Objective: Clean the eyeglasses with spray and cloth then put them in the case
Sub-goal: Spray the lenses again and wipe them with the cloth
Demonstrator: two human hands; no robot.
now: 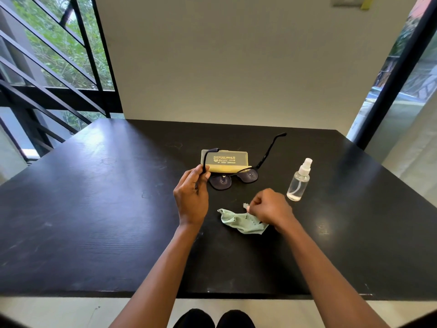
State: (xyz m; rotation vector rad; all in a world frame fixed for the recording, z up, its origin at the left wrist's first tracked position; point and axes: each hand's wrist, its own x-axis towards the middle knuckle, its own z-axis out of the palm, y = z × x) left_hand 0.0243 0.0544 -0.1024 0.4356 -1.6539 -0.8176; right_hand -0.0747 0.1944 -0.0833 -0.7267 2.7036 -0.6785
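Observation:
Black-framed eyeglasses (246, 177) with dark lenses hang just above the black table (94, 209), arms unfolded. My left hand (192, 197) grips them by the left arm near its hinge. Behind them lies a yellow glasses case (227, 160), closed, with printed lettering on its lid. A pale green cloth (241, 221) lies crumpled on the table in front of the glasses. My right hand (269, 208) pinches its upper edge. A small clear spray bottle (299, 182) with a white nozzle stands upright to the right, apart from both hands.
The table's near edge runs across the bottom, with my dark shoes (214, 319) below it. A plain wall stands behind the table. Black window bars (59, 67) are at the left and a dark post (397, 67) at the right.

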